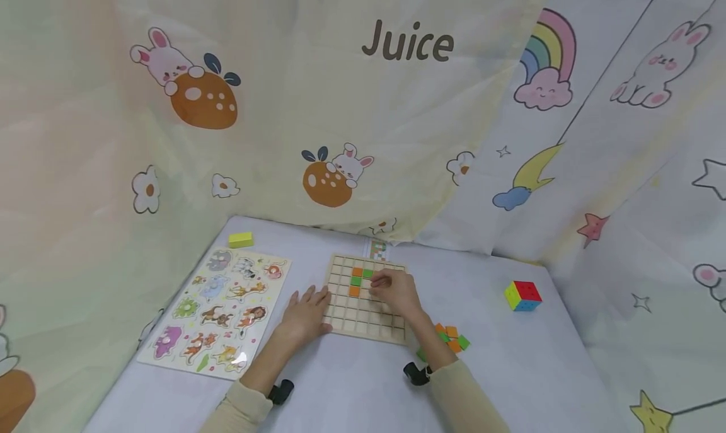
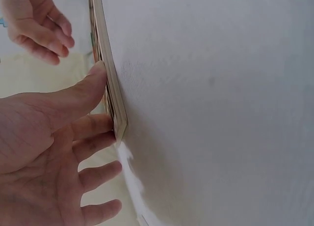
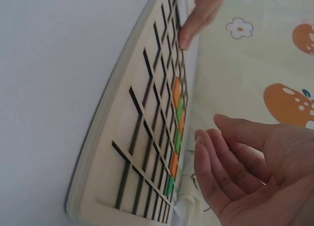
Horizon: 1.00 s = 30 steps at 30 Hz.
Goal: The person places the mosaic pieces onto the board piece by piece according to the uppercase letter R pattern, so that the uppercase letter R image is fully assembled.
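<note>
A wooden grid board [image 1: 368, 329] lies on the white table with orange and green square tiles in some of its cells, such as an orange tile [image 1: 354, 291] and a green tile [image 1: 355, 281]. My left hand [image 1: 305, 313] rests against the board's left side, its fingers extended and the thumb [image 2: 98, 73] touching the edge. Over the board's right half hovers my right hand [image 1: 399, 292], covering some cells in the head view. Its fingers [image 3: 216, 167] are loosely bent, the thumb stands apart from them, and nothing shows between. Several loose tiles [image 1: 452, 331] lie beyond the right forearm.
An animal puzzle board [image 1: 278, 294] lies on the left, with a yellow block [image 1: 241, 239] behind it. A small patterned card [image 1: 378, 250] sits past the grid board's far edge. On the right stands a colored puzzle cube [image 1: 523, 295]. A printed curtain [image 1: 317, 105] hangs behind the table.
</note>
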Tool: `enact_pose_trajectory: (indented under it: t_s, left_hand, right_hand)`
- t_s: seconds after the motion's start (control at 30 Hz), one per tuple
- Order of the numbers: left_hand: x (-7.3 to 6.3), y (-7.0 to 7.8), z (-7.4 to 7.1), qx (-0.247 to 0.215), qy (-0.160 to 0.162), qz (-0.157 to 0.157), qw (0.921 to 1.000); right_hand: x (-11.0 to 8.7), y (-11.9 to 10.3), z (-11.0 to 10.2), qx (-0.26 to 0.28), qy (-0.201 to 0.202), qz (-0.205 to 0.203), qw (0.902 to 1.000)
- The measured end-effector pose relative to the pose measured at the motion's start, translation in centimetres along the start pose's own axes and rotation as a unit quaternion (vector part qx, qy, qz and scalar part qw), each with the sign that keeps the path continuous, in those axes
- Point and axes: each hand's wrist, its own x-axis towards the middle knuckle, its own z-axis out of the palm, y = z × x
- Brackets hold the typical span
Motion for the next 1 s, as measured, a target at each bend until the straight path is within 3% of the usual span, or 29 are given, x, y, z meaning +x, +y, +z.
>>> enact_pose_trajectory:
  t_s: [0.17, 0.47, 0.83, 1.0]
  left_hand:
    - [0.0, -0.2, -0.1, -0.004, 0.003, -0.001, 1.0]
    - [0.0, -0.2, 0.2, -0.012, 0.004, 0.003, 0.9999]
    - [0.0, -0.4, 0.2, -0.015, 0.001, -0.001, 0.9999]
    - [0.1, -0.4, 0.3, -0.015, 0.001, 0.004, 0.9999]
  right_hand:
    - [-1.0, -0.5, -1.5, -0.005, 0.014, -0.006, 0.9999]
    - [-4.0, 0.2, -4.4, -0.02, 0.035, 0.029, 0.9988]
    - [-7.9, 2.1, -6.5, -0.076, -0.002, 0.107, 0.9914]
    - [-9.3, 3.5, -7.1, -0.114, -0.033, 0.108, 0.9871]
